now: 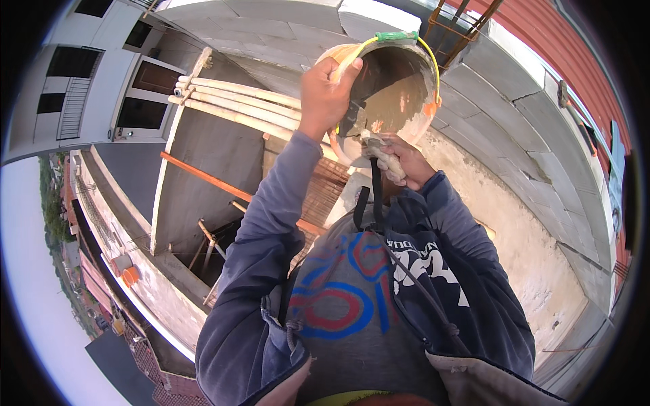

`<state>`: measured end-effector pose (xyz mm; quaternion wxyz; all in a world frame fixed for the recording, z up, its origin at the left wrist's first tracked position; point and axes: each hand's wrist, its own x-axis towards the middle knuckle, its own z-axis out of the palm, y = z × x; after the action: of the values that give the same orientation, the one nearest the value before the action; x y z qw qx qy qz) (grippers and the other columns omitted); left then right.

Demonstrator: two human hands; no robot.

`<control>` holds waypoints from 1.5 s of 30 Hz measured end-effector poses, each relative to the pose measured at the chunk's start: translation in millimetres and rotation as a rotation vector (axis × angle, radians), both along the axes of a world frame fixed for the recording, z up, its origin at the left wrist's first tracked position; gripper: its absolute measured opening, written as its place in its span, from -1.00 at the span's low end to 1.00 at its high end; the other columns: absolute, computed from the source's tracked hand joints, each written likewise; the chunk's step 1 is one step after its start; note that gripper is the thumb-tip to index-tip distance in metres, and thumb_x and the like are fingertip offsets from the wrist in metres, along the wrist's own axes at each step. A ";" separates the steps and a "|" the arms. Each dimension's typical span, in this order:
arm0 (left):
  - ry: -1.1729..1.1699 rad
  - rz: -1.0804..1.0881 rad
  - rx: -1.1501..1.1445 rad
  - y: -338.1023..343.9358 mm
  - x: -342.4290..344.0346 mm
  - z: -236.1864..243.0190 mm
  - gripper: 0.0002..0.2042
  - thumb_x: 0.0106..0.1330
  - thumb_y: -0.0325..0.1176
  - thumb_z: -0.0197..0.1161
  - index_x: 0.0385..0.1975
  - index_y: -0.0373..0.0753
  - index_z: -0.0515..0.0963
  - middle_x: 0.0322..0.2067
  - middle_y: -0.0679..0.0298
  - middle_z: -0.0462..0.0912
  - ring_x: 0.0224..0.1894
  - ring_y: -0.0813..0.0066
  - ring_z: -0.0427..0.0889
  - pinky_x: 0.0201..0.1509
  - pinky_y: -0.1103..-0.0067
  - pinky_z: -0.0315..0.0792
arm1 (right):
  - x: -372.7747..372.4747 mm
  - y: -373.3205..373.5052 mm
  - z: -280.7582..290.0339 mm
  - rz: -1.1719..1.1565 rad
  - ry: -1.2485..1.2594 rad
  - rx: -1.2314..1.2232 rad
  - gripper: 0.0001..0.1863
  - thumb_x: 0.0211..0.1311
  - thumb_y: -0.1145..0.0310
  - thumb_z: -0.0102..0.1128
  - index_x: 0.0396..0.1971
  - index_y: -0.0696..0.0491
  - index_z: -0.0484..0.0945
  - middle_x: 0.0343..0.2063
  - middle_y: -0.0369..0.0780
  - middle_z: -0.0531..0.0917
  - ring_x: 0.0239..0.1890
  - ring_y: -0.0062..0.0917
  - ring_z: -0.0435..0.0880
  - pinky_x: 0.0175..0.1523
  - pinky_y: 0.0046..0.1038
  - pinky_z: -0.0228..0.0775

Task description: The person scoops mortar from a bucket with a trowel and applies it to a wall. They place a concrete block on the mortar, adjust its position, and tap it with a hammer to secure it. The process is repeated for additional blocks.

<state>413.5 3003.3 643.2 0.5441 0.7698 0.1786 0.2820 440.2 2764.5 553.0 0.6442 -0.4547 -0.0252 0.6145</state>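
Note:
A bucket (413, 74) is tilted with its mouth toward me, its inside coated with grey, wet-looking residue and a pale crust near the lower rim. Its yellow handle has a green grip (396, 36) lying over the far rim. My left hand (327, 95) clasps the bucket's left side, thumb along the rim. At the near rim, my right hand (414, 161) is closed on a crumpled, off-white rag (388, 162), touching or very near the bucket's edge. Black straps (376, 189) hang in front of my chest, just below the rag.
Bamboo poles (237, 101) and an orange pole (203, 177) cross at the left, above a dark opening. A grey block wall (487, 101) curves along the right. Rusty rebar (460, 30) rises beyond the bucket. An orange bucket (130, 275) stands at the far left.

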 end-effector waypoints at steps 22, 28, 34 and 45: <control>-0.205 0.470 -0.640 45.6 -18.5 -55.1 -0.57 0.55 -0.15 0.31 -0.56 -0.19 0.36 -0.57 0.48 0.33 -0.51 0.70 0.22 -0.47 0.56 0.14 | 37.9 -11.6 85.7 -0.061 -0.302 -0.109 -0.71 0.56 0.20 0.18 0.10 0.04 0.51 -0.44 -0.32 0.59 -0.68 -0.72 0.46 -0.71 -0.63 0.20; -0.094 0.501 -0.770 52.6 -2.9 -113.2 -0.51 0.56 -0.10 0.28 -0.61 -0.17 0.32 -0.58 0.45 0.33 -0.51 0.63 0.24 -0.43 0.52 0.21 | 65.0 10.4 79.1 -0.099 -0.215 -0.076 -0.70 0.58 0.20 0.12 0.13 0.04 0.47 -0.45 -0.32 0.57 -0.72 -0.73 0.40 -0.73 -0.63 0.17; 0.016 0.475 -0.788 63.9 51.0 -175.6 -0.48 0.59 -0.03 0.22 -0.59 -0.28 0.40 -0.58 0.36 0.39 -0.48 0.55 0.31 -0.37 0.45 0.32 | 174.9 39.3 62.4 -0.166 -0.359 -0.131 -0.72 0.58 0.19 0.14 0.12 -0.02 0.44 -0.47 -0.35 0.55 -0.71 -0.72 0.42 -0.71 -0.61 0.23; 0.200 0.369 -0.828 144.7 94.2 -249.2 -0.59 0.65 -0.10 0.17 -0.50 -0.16 0.47 -0.52 0.40 0.58 -0.53 0.73 0.39 -0.41 0.63 0.37 | 327.9 87.0 -83.1 -0.061 -1.862 -0.834 -0.44 0.35 0.28 0.33 0.33 -0.11 0.45 -0.15 -0.08 0.59 -0.21 -0.10 0.73 -0.09 -0.17 0.63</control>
<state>507.7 3147.9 394.0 0.7265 0.4664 0.4618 0.2035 768.1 2851.4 469.9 0.1746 -0.9406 -0.2885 -0.0398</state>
